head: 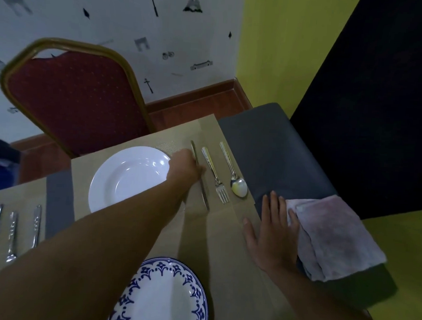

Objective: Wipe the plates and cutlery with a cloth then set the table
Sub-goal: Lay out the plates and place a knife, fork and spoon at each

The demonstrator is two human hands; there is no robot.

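We note first the tan-covered rectangular table [225, 246], which fills the lower half of the view. Behind its far edge stands a red upholstered chair with a gold metal frame [73, 103]. A dark grey rectangular mat [266, 150] runs along the right edge of the table, from the far right corner toward the near edge.

Two plates lie on the table. The plain white deep round plate [130, 177] sits near the far edge, in front of the chair. The white round plate with a blue floral rim [163, 296] sits at the near edge and is partly cut off by the frame.

A folded pale pink cloth [335, 237] rests on the grey mat at the right edge. The right hand [273, 234] lies flat, palm down, beside it, fingers straight and spread, gripping nothing. Its outer fingers touch the cloth's left edge.

The left hand [184, 167] reaches across the white plate's right rim. Its fingers curl round the middle of a silver table knife [204, 196], which lies just right of that plate. A silver fork [215, 174] lies just right of the knife, and a silver spoon [238, 185] just right of the fork, beside the mat.

Three more silver cutlery pieces [11, 235] lie side by side at the left edge.
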